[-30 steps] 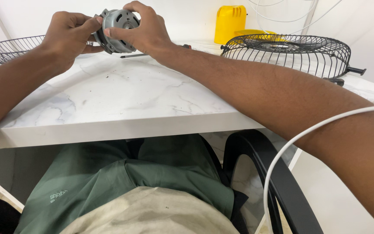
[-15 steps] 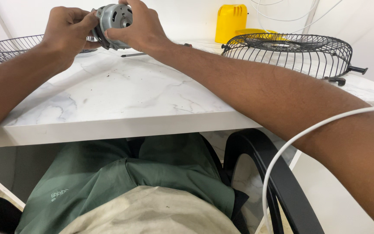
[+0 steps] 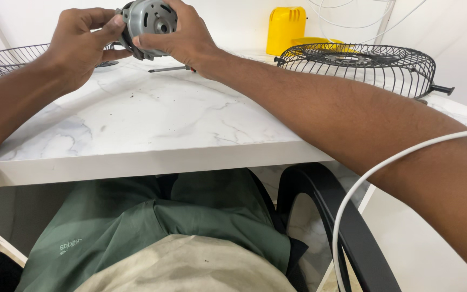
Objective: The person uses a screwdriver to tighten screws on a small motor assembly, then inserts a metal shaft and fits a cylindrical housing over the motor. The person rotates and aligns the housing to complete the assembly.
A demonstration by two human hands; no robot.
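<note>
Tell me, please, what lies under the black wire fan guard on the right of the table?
Under the black wire fan guard, a flat yellow part shows through the wires, resting on the marble table. How far it reaches beneath is hidden by the mesh.

A white marble-look tabletop (image 3: 152,116) is seen w/ dark specks scattered on it. Laid on it: a screwdriver (image 3: 171,68) near the middle back, wire fan guards at left (image 3: 6,57) & right (image 3: 363,65) — a yellow plastic part (image 3: 286,30) behind.
</note>
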